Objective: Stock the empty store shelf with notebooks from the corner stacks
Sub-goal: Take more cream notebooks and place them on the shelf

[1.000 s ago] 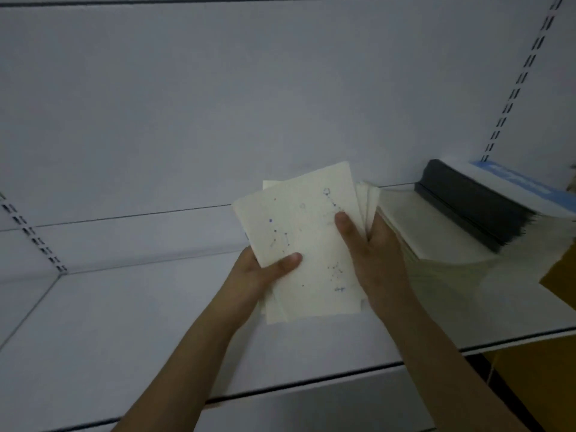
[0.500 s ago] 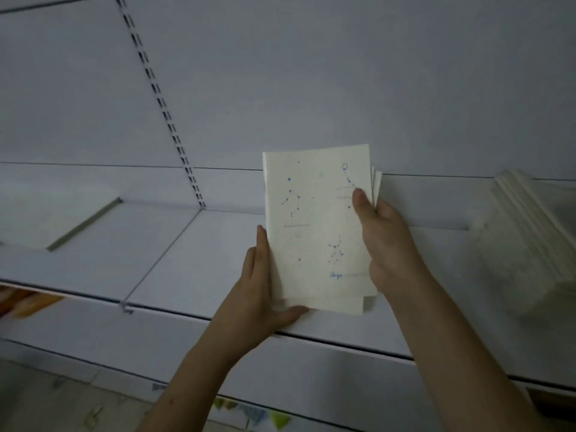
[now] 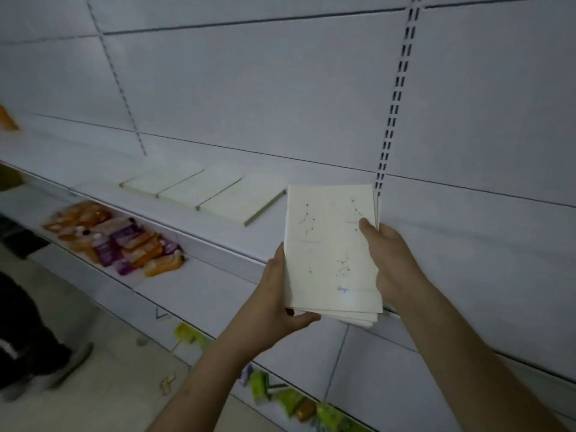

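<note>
Lower left, on a lower shelf (image 3: 103,277): blurred orange and purple packets (image 3: 118,236), labels unreadable. Above, on the white store shelf (image 3: 467,244) toward its left end: three pale notebooks (image 3: 202,194) laid flat side by side, touching, so stocking judged begun but far from done, with bare board stretching right. Left hand (image 3: 280,302) cupped under the lower left corner of a small held stack of notebooks (image 3: 332,251), thumb curled beneath. Top cover printed with dotted constellation figures; small blue script near the bottom edge, possibly "Virgo", too faint to confirm. Right hand (image 3: 389,257) gripping the stack's right edge, thumb on the cover. Corner stacks out of view.
</note>
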The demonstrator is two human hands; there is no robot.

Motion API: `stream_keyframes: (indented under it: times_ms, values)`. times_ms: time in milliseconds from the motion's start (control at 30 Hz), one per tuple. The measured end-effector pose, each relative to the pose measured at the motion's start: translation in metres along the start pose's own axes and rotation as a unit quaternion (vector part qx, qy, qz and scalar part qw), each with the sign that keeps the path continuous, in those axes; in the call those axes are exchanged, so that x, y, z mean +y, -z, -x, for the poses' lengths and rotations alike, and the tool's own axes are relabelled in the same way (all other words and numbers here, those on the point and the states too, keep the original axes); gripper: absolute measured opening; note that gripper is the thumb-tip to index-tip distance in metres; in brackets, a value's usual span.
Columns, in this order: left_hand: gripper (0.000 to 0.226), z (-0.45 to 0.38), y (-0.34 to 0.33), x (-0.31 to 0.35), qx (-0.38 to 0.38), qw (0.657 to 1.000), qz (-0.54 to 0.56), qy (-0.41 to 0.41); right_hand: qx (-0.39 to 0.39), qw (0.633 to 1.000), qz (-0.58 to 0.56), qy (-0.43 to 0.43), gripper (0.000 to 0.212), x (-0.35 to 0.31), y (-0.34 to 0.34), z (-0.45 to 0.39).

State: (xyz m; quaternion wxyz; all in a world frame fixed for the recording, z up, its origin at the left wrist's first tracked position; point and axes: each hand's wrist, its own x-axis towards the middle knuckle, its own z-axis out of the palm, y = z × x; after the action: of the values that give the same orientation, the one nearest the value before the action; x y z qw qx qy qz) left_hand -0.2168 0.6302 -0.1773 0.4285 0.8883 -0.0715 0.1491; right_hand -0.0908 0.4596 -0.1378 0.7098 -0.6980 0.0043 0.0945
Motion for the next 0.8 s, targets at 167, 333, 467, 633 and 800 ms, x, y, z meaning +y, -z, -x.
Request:
stream_keyframes:
  times_ms: [167,333,467,633,800]
  values:
    - [0.108,0.004,0.084,-0.049,0.025,0.998,0.049,0.032,-0.055,0.995,0.076,-0.016,0.039,-0.004,-0.100,-0.023]
    - [0.106,-0.018,0.143,-0.102,0.016,0.996,0.062,0.054,-0.045,0.994,0.100,0.011,0.039,-0.011,-0.180,-0.061]
    - [0.103,-0.049,0.189,-0.153,0.018,0.995,0.057,0.077,-0.042,0.994,0.104,0.018,0.031,-0.016,-0.242,-0.111]
    - [0.096,-0.094,0.255,-0.228,0.024,0.992,-0.009,0.124,-0.070,0.995,0.077,0.001,0.022,-0.025,-0.332,-0.186]
    - [0.109,-0.128,0.325,-0.294,0.032,0.975,-0.091,0.200,-0.111,0.990,0.079,-0.037,0.028,-0.035,-0.439,-0.242]
